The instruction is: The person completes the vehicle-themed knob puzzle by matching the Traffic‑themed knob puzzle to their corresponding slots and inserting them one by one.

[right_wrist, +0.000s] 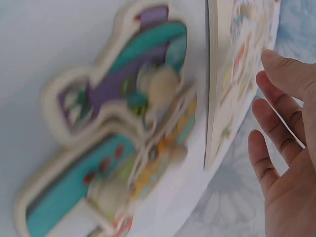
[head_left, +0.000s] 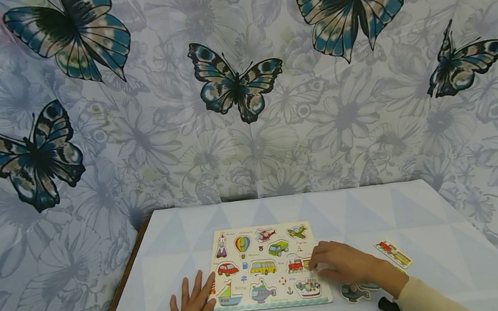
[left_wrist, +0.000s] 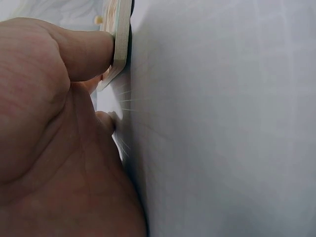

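A wooden picture puzzle board (head_left: 272, 306) printed with vehicles lies flat on the table. My left hand (head_left: 189, 310) rests on the table at its left side, fingers spread. In the left wrist view that thumb touches the board's side edge (left_wrist: 122, 42). Over the board's right edge, beside the red train picture (head_left: 296, 265), is my right hand (head_left: 348, 263). Its fingers (right_wrist: 271, 121) look loosely bent and hold nothing in the right wrist view. Beneath that wrist lie knobbed cutout pieces, among them a purple-and-teal submarine piece (right_wrist: 133, 69) and a teal ship piece (right_wrist: 59, 202).
A red-and-yellow cutout piece (head_left: 394, 254) lies on the table beyond the right forearm. A small black object (head_left: 390, 308) sits by the right wrist. Behind the white table (head_left: 183, 226) hangs a butterfly-patterned cloth (head_left: 253, 150).
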`<state>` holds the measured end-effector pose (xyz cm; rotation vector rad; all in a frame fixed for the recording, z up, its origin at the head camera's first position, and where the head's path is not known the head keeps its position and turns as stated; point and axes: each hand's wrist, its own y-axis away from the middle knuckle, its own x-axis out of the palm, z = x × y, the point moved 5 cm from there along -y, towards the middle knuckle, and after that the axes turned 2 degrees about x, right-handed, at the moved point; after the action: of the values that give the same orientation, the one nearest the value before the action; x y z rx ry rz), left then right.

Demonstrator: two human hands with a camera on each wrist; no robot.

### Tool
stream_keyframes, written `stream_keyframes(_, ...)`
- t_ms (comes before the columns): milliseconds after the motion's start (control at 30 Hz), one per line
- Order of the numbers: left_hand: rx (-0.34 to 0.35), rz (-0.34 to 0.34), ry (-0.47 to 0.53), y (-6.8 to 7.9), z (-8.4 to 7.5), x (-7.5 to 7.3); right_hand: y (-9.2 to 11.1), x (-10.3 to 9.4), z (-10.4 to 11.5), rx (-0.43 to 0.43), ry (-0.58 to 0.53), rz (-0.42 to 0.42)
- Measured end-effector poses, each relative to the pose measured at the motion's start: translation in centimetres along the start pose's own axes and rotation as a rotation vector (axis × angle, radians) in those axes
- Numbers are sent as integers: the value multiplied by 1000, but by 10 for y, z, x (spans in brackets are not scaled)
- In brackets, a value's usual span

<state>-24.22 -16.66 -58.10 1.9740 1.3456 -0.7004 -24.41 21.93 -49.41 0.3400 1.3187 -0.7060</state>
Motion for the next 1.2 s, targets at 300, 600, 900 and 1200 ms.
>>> stream_keyframes(300, 21, -2, 29, 9, -16, -8, 26, -18, -29, 137, -24, -32)
stream_keyframes(600, -25, 21, -10, 9, -20, -10, 54, -27, -55, 247, -45, -49)
stream_keyframes(900, -42, 21, -9, 9, -23, -11, 82, -28, -84, 323, -43, -58)
stream_keyframes(1200, -31, 26, -14, 9, -20, -9, 103, -32, -100, 400, -29, -37)
